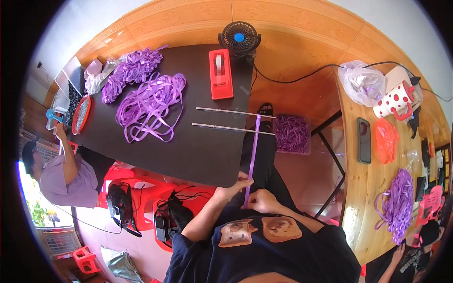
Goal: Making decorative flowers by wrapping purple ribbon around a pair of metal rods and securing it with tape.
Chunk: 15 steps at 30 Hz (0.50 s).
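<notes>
A flat purple ribbon (255,151) runs taut from two thin metal rods toward my body. The farther rod (222,110) and the nearer rod (219,127) jut out past the right edge of the dark table (188,158). Close to my lap, my left hand (234,187) pinches the ribbon between thumb and fingers. My right hand (264,201) is closed just below it, at the ribbon's lower end; its fingertips are partly hidden. On the table to the left lies a loose heap of purple ribbon (153,106), with a denser bundle of ribbon (134,70) behind it.
A red tape dispenser (221,87) and a black fan (239,38) stand at the back. Below right, a bin (296,152) holds purple ribbon pieces. The wooden table (351,188) bears a phone (364,140), a dotted mug (394,102) and ribbon (398,207). Two other people sit nearby.
</notes>
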Each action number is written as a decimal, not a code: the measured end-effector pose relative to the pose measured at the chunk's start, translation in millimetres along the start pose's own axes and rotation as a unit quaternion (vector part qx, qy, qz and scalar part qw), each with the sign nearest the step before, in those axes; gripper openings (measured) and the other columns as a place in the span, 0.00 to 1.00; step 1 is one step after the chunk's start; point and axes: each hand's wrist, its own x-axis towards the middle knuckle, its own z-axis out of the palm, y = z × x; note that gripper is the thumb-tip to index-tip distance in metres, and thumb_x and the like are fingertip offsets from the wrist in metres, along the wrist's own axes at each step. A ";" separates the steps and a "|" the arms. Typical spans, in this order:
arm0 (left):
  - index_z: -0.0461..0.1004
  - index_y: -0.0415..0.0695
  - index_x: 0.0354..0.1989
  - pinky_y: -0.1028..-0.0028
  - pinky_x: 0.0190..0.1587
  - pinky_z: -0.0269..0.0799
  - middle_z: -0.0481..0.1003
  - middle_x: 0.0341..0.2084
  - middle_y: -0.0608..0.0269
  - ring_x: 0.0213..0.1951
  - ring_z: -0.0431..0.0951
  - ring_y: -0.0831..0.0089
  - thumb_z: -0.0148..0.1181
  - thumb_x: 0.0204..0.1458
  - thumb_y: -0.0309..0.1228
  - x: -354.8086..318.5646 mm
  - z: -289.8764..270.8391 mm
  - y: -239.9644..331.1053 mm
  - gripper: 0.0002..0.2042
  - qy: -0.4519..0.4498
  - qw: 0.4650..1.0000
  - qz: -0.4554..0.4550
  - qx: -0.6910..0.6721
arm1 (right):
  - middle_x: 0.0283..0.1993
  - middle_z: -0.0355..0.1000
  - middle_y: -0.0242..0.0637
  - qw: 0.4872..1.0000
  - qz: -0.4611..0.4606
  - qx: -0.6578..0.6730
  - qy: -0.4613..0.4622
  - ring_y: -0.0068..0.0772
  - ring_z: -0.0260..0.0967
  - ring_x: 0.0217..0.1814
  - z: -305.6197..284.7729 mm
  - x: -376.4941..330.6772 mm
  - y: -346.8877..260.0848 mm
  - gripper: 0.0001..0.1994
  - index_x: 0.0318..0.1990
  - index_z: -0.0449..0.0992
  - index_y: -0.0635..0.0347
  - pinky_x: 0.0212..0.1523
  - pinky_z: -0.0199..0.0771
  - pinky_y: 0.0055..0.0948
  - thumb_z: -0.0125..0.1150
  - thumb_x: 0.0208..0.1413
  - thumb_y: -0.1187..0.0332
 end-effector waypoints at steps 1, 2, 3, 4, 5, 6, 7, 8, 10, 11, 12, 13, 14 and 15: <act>0.76 0.38 0.30 0.83 0.18 0.59 0.71 0.18 0.70 0.18 0.65 0.85 0.67 0.46 0.32 0.1 -0.3 1.3 0.10 -0.001 1.000 -0.009 0.005 | 0.18 0.72 0.39 1.000 0.002 0.004 -0.003 0.30 0.69 0.20 -0.4 0.3 0.1 0.13 0.24 0.80 0.57 0.25 0.65 0.31 0.69 0.43 0.57; 0.76 0.38 0.30 0.83 0.18 0.59 0.71 0.18 0.70 0.18 0.65 0.85 0.67 0.46 0.32 1.0 -0.1 -0.1 0.10 -0.002 1.000 -0.009 0.006 | 0.18 0.72 0.39 1.000 0.003 0.004 -0.002 0.30 0.69 0.20 -3.9 0.2 1.6 0.13 0.24 0.80 0.57 0.25 0.65 0.31 0.69 0.43 0.57; 0.76 0.38 0.29 0.83 0.18 0.59 0.71 0.18 0.69 0.18 0.65 0.84 0.67 0.46 0.32 1.6 -0.9 -3.2 0.10 0.004 1.000 -0.005 0.005 | 0.19 0.72 0.39 0.998 -0.062 0.025 -0.019 0.30 0.69 0.20 -10.3 1.3 4.5 0.11 0.24 0.80 0.59 0.25 0.66 0.31 0.68 0.44 0.60; 0.76 0.38 0.29 0.83 0.18 0.58 0.71 0.18 0.69 0.17 0.65 0.84 0.67 0.46 0.32 1.5 -1.6 -5.3 0.10 0.009 1.000 0.001 0.004 | 0.19 0.73 0.40 0.990 -0.127 0.046 -0.036 0.30 0.69 0.20 -16.2 2.6 7.4 0.09 0.25 0.79 0.60 0.25 0.67 0.30 0.67 0.45 0.63; 0.76 0.38 0.29 0.83 0.18 0.58 0.71 0.18 0.69 0.17 0.65 0.84 0.67 0.46 0.32 1.1 -1.7 -6.4 0.10 0.011 1.000 0.001 0.003 | 0.20 0.73 0.39 0.987 -0.143 0.047 0.057 0.29 0.69 0.20 -20.2 4.5 10.7 0.07 0.26 0.79 0.62 0.26 0.68 0.29 0.66 0.46 0.67; 0.76 0.38 0.29 0.83 0.18 0.59 0.71 0.18 0.69 0.18 0.65 0.84 0.67 0.46 0.32 0.6 -0.6 -6.8 0.10 0.018 1.000 -0.001 0.008 | 0.21 0.74 0.39 0.975 -0.157 0.048 0.149 0.28 0.69 0.20 -24.4 6.3 12.9 0.05 0.28 0.78 0.63 0.26 0.69 0.29 0.64 0.47 0.70; 0.76 0.38 0.28 0.84 0.18 0.59 0.71 0.18 0.69 0.18 0.65 0.84 0.67 0.46 0.31 0.1 0.7 -7.7 0.09 0.023 1.000 -0.003 0.014 | 0.24 0.74 0.39 0.963 -0.124 0.033 0.235 0.26 0.70 0.22 -36.2 10.2 8.2 0.04 0.31 0.78 0.64 0.28 0.70 0.26 0.62 0.48 0.74; 0.76 0.38 0.28 0.84 0.18 0.59 0.71 0.18 0.69 0.18 0.65 0.84 0.67 0.46 0.31 -1.3 0.7 -7.6 0.09 0.021 1.000 -0.003 0.014 | 0.25 0.74 0.37 0.938 -0.160 0.098 0.292 0.22 0.70 0.26 -50.4 18.1 3.1 0.05 0.33 0.77 0.65 0.29 0.69 0.23 0.61 0.50 0.73; 0.76 0.38 0.28 0.84 0.19 0.59 0.70 0.18 0.69 0.18 0.66 0.85 0.67 0.47 0.32 -4.6 2.0 -6.2 0.09 0.030 0.999 0.019 -0.001 | 0.27 0.73 0.31 0.897 -0.110 0.336 0.266 0.18 0.69 0.31 -69.7 31.4 -15.6 0.06 0.35 0.77 0.66 0.31 0.68 0.19 0.59 0.54 0.71; 0.76 0.38 0.28 0.84 0.19 0.59 0.70 0.18 0.69 0.18 0.66 0.85 0.67 0.47 0.32 -4.8 3.0 -7.3 0.09 0.028 0.999 0.020 -0.001 | 0.27 0.73 0.30 0.871 -0.118 0.400 0.260 0.17 0.68 0.32 -76.4 39.4 -23.1 0.07 0.35 0.77 0.66 0.32 0.67 0.18 0.59 0.55 0.71; 0.76 0.39 0.28 0.84 0.19 0.59 0.71 0.18 0.70 0.18 0.66 0.85 0.66 0.47 0.32 -4.4 2.7 -7.6 0.09 0.023 1.000 0.020 -0.007 | 0.27 0.73 0.29 0.875 -0.138 0.382 0.263 0.16 0.67 0.31 -78.5 50.0 -24.7 0.06 0.35 0.77 0.65 0.32 0.65 0.17 0.59 0.56 0.71; 0.76 0.39 0.28 0.84 0.19 0.59 0.71 0.18 0.70 0.18 0.66 0.85 0.66 0.47 0.32 -3.6 2.5 -6.6 0.09 0.017 1.000 0.020 -0.012 | 0.27 0.73 0.29 0.875 -0.140 0.381 0.263 0.16 0.67 0.31 -77.7 55.6 -24.9 0.06 0.35 0.77 0.65 0.32 0.65 0.17 0.59 0.56 0.71; 0.76 0.39 0.28 0.84 0.19 0.59 0.71 0.18 0.70 0.18 0.66 0.85 0.66 0.47 0.32 -3.0 4.1 -4.8 0.09 0.018 1.000 0.022 -0.012 | 0.28 0.73 0.29 0.864 -0.158 0.406 0.254 0.15 0.66 0.30 -77.3 60.4 -24.8 0.06 0.34 0.77 0.64 0.31 0.64 0.16 0.59 0.56 0.71; 0.76 0.39 0.26 0.84 0.21 0.60 0.71 0.18 0.70 0.20 0.66 0.84 0.66 0.47 0.31 -4.4 6.3 -0.5 0.08 0.022 1.000 0.002 0.004 | 0.28 0.74 0.29 0.851 -0.175 0.431 0.243 0.14 0.65 0.29 -75.9 65.9 -23.3 0.05 0.34 0.77 0.64 0.30 0.63 0.16 0.59 0.56 0.71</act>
